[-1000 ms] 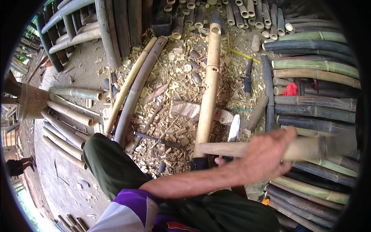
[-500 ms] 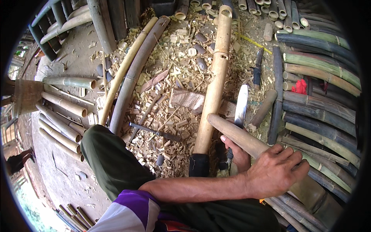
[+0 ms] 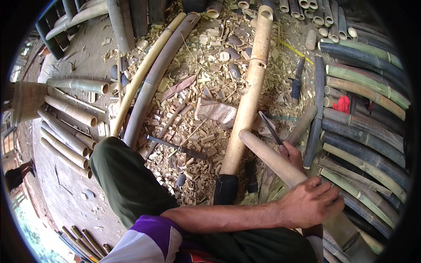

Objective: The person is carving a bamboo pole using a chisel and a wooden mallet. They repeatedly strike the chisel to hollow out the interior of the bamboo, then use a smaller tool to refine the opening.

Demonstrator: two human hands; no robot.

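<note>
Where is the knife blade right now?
In the head view, right of centre: the knife blade sticks up from the right hand, between the long pale bamboo pole and the held bamboo piece.

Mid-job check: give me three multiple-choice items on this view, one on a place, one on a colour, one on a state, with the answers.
1. Where does the small red object lie?
A) among the dark green bamboo poles on the right
B) on the bare ground at far left
C) inside a hollow pole end

2. What colour is the short sleeve on the left arm?
A) all black
B) purple and white
C) orange

3. How is the left hand?
A) open, flat on the ground
B) closed around the short pale bamboo piece
C) empty, raised in the air

Answers:
1 A, the red shows between the poles at the right.
2 B, the sleeve is purple with a white panel.
3 B, its fingers wrap the piece, while the right hand holds a thin metal blade beside it.
</note>
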